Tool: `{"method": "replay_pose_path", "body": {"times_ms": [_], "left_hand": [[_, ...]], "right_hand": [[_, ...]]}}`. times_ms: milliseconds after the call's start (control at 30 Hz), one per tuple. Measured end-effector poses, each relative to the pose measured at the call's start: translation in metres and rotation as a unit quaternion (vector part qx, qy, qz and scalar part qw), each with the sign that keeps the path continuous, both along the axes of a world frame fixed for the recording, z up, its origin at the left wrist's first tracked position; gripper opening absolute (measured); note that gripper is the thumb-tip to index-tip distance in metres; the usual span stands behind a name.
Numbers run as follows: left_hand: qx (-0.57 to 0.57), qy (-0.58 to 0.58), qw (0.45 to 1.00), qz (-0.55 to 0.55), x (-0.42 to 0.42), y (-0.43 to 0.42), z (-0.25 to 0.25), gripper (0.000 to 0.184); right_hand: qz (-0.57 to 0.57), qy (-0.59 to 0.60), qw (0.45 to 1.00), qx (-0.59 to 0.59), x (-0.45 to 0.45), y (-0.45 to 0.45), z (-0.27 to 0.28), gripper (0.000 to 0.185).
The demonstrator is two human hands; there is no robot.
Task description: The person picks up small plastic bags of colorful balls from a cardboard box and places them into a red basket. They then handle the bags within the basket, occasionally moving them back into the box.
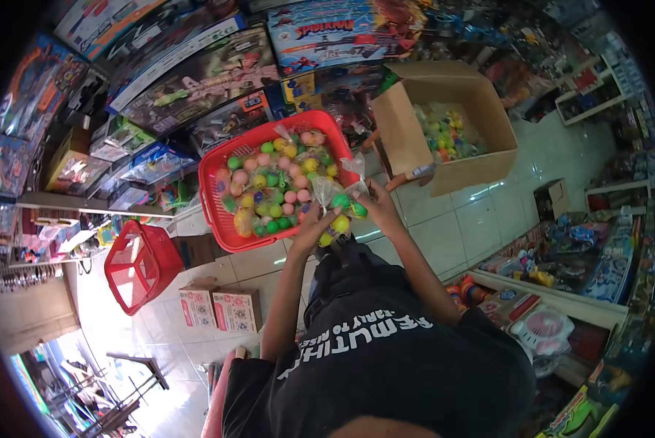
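Note:
Just past the near right edge of a red plastic basket [218, 171], my two hands are close together on clear plastic bags of small balls. My left hand [314, 228] is closed on one bag of yellow balls [334, 230], which hangs below the fingers. Fingers of my right hand [377, 204] pinch another bag, with green balls [349, 204] in it. The bags overlap, so where one ends is hard to tell. Many pink, green and yellow balls [276, 175] in clear bags fill the basket.
An open cardboard box [488, 120] with more bagged balls stands to the right. On the left are an empty red basket [141, 270] and small cartons [232, 310] on the tiled floor. Boxed toys [203, 80] line the shelves; a pink-and-white fan [542, 328] sits lower right.

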State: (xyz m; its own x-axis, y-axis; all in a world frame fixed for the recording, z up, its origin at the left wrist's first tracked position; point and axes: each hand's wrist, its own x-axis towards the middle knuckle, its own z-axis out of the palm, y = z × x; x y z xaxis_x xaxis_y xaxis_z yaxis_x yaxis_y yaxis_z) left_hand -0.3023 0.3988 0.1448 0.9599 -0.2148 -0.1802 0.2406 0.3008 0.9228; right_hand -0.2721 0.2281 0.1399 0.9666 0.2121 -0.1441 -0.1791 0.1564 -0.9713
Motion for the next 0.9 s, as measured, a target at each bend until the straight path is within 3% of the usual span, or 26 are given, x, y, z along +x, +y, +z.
{"method": "replay_pose_path", "body": {"times_ms": [133, 433, 567, 733, 900], "left_hand": [[-0.005, 0.080, 0.996, -0.024, -0.005, -0.034, -0.003, 0.040], [-0.029, 0.043, 0.995, -0.086, -0.002, -0.135, -0.001, 0.033], [-0.026, 0.058, 0.990, -0.129, 0.003, -0.197, 0.000, 0.031], [0.025, 0.047, 0.984, -0.167, 0.012, -0.268, -0.003, 0.031], [0.005, 0.046, 0.981, -0.190, 0.025, -0.330, -0.007, 0.035]], "right_hand": [[-0.029, -0.057, 0.997, -0.046, -0.013, -0.033, -0.001, 0.017], [-0.031, -0.038, 0.998, -0.035, -0.031, -0.143, -0.003, 0.030], [-0.024, -0.041, 0.998, -0.045, -0.038, -0.215, -0.002, 0.027], [-0.022, -0.053, 0.983, -0.174, -0.042, -0.294, 0.002, 0.026], [-0.028, -0.072, 0.985, -0.154, -0.037, -0.355, 0.004, 0.026]]}}
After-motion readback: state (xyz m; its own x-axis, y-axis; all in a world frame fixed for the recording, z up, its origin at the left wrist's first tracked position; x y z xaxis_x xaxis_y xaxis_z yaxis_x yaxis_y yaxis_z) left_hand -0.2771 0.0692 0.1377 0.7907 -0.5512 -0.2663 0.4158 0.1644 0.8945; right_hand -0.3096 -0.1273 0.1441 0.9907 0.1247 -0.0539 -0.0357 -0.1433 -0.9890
